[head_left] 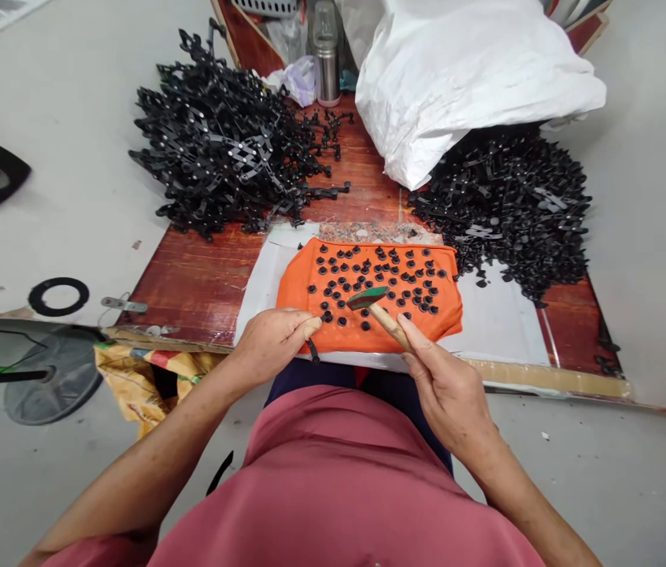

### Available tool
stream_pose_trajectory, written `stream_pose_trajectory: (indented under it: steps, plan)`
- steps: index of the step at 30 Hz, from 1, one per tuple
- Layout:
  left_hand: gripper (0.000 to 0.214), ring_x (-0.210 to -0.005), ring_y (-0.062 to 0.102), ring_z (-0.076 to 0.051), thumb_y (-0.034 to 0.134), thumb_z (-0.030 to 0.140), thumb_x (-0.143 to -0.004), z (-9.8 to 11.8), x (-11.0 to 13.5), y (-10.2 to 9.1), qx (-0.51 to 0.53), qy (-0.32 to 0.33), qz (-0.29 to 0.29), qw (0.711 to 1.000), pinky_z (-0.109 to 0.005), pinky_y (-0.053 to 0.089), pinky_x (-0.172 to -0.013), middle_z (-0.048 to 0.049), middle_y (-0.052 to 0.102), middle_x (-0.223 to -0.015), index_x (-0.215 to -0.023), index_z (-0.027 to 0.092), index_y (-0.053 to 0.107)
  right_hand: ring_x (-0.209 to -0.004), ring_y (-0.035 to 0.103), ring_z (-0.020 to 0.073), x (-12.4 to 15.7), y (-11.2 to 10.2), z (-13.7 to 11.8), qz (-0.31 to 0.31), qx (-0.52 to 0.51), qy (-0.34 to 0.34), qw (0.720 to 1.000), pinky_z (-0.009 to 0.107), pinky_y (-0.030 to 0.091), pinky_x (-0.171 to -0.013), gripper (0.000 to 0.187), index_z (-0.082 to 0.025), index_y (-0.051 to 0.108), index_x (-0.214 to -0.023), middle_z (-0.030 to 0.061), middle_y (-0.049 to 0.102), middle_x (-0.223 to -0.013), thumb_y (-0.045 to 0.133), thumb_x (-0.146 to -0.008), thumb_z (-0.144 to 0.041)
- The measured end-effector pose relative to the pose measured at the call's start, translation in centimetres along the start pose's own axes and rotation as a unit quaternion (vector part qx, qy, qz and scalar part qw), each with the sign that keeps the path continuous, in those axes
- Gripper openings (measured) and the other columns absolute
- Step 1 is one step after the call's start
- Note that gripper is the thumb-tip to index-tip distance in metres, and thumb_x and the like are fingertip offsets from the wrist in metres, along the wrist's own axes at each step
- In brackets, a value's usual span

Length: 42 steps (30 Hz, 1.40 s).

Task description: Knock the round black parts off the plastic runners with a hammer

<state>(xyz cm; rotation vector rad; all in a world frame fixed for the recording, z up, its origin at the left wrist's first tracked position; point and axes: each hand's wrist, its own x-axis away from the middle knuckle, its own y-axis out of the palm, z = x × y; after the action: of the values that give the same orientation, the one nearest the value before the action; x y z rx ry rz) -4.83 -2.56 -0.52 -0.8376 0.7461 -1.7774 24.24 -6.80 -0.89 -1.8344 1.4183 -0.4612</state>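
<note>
An orange cloth pad (427, 311) lies on the near edge of a low wooden board (191, 276), dotted with several small black round parts (393, 281). My right hand (448, 390) is closed round the wooden handle of a small tool (377, 307) whose green-edged head hovers over the pad's middle. My left hand (274, 340) rests curled at the pad's near left corner, pinching a thin black piece (312, 352) that hangs down from the fingers.
Two heaps of black plastic parts sit on the board, one at the back left (227, 142), one at the right (510, 205). A white sack (463, 71) and a steel flask (327, 59) stand behind. A fan base (53, 386) lies on the floor at left.
</note>
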Motion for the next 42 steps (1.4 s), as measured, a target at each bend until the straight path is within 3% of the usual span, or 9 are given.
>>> stream_pose_trajectory:
  steps: [7,14,20,25,28,32,38,42]
  plan:
    - [0.046,-0.063,0.050,-0.016,0.035,0.044,-0.102,0.1,0.1,0.1,-0.036,0.001,-0.017,0.999,-0.030,0.031,-0.063,-0.0013,0.056,-0.067,-0.063,0.020,0.043,-0.107,0.075,0.0201,0.2,0.2,0.3,-0.019,0.004,0.005,1.000,0.035,0.059,-0.096,0.053,-0.033,0.041,-0.160,0.0065,0.073,-0.133,0.045,-0.108,-0.024]
    - [0.049,-0.062,0.051,-0.016,0.036,0.046,-0.101,-0.5,-0.3,-0.2,-0.038,0.006,-0.025,0.999,-0.029,0.033,-0.062,-0.0002,0.057,-0.064,-0.061,0.021,0.047,-0.096,0.075,0.0216,-0.7,-0.2,-0.6,-0.046,0.054,-0.009,0.997,0.035,0.061,-0.082,0.056,-0.032,0.039,-0.161,0.0072,0.076,-0.122,0.043,-0.107,-0.021]
    - [0.048,-0.067,0.056,-0.017,0.038,0.045,-0.102,-0.6,-0.4,-0.4,-0.047,0.028,-0.030,0.998,-0.028,0.036,-0.065,-0.0014,0.064,-0.069,-0.066,0.021,0.059,-0.097,0.075,0.0216,-1.3,-1.0,-1.7,-0.039,0.051,-0.034,0.997,0.036,0.061,-0.090,0.060,-0.035,0.034,-0.164,0.0054,0.077,-0.113,0.041,-0.107,-0.019]
    - [0.048,-0.072,0.060,-0.017,0.035,0.045,-0.104,-0.9,-0.5,-0.2,-0.044,0.029,-0.046,0.998,-0.029,0.038,-0.070,-0.0027,0.067,-0.076,-0.072,0.021,0.062,-0.091,0.074,0.0197,-1.2,-0.9,-1.9,-0.029,0.054,-0.040,0.997,0.033,0.060,-0.087,0.060,-0.038,0.032,-0.164,0.0045,0.076,-0.113,0.041,-0.107,-0.020]
    - [0.049,-0.072,0.059,-0.017,0.035,0.045,-0.105,-1.1,-0.5,-0.1,-0.047,0.041,-0.044,0.997,-0.029,0.038,-0.070,-0.0029,0.067,-0.077,-0.072,0.021,0.062,-0.080,0.072,0.0184,-1.2,-0.1,-1.9,-0.023,0.093,-0.045,0.994,0.031,0.058,-0.079,0.059,-0.036,0.035,-0.164,0.0047,0.075,-0.102,0.040,-0.107,-0.020]
    - [0.048,-0.071,0.059,-0.017,0.036,0.044,-0.105,-1.4,-0.4,0.1,-0.053,0.056,-0.032,0.997,-0.029,0.037,-0.067,-0.0023,0.068,-0.076,-0.072,0.021,0.063,-0.063,0.065,0.0182,-1.2,0.9,-1.7,-0.074,0.219,-0.040,0.972,0.028,0.049,-0.057,0.058,-0.028,0.044,-0.160,0.0031,0.068,-0.081,0.040,-0.104,-0.017]
    - [0.049,-0.074,0.063,-0.019,0.036,0.046,-0.105,-1.4,-0.4,0.2,-0.046,0.054,-0.030,0.997,-0.030,0.039,-0.067,-0.0023,0.071,-0.080,-0.076,0.023,0.068,-0.063,0.063,0.0170,-0.6,1.0,-1.9,-0.002,0.198,-0.072,0.977,0.028,0.049,-0.063,0.058,-0.030,0.039,-0.162,0.0032,0.069,-0.085,0.042,-0.105,-0.020]
    - [0.049,-0.077,0.064,-0.020,0.036,0.045,-0.105,-1.0,-0.5,0.0,-0.074,0.035,-0.042,0.996,-0.030,0.039,-0.068,-0.0036,0.072,-0.080,-0.076,0.022,0.068,-0.057,0.060,0.0172,-0.9,1.5,-1.9,-0.063,0.256,-0.064,0.962,0.029,0.040,-0.051,0.057,-0.026,0.047,-0.158,0.0022,0.066,-0.078,0.042,-0.102,-0.016]
